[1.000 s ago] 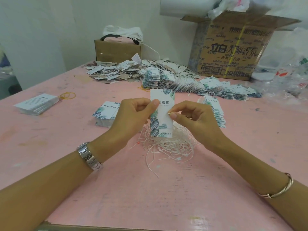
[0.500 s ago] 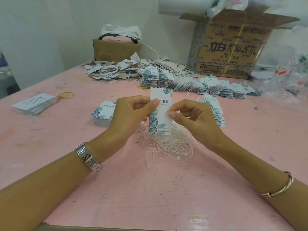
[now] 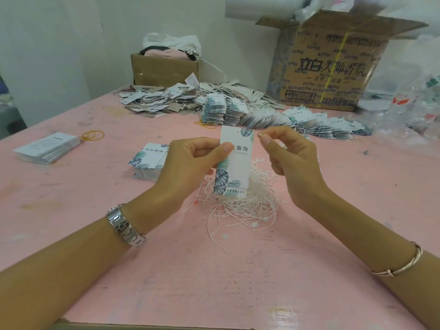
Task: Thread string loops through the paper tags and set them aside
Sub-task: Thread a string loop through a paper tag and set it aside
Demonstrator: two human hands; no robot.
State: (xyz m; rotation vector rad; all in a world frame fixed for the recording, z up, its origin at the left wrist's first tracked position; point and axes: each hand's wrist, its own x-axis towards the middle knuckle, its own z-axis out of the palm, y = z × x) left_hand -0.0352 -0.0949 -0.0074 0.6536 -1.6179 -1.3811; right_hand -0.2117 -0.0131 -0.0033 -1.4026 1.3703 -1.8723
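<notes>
Nearest, the pink bench (image 3: 214, 282) carries a tangle of loose string loops (image 3: 250, 206) directly below the work. Above it, the left grip (image 3: 190, 163) is clenched on one paper tag (image 3: 234, 167), thumb across the printed face, holding it upright and clear of the bench. The right grip (image 3: 295, 163) pinches a small pale piece, apparently a string end (image 3: 260, 134), between thumb and forefinger. Half a second ago this pinch sat against the tag's right edge at mid-height. Now it stands level with the tag's top corner, just beside it and not touching. We read this as the string end being carried toward a hole near the top, with threading not yet done. Further left lies a stack of unstrung tags (image 3: 150, 160). Beyond it, a long row of finished tags (image 3: 309, 122) lies set aside before the cardboard box (image 3: 333, 67).
</notes>
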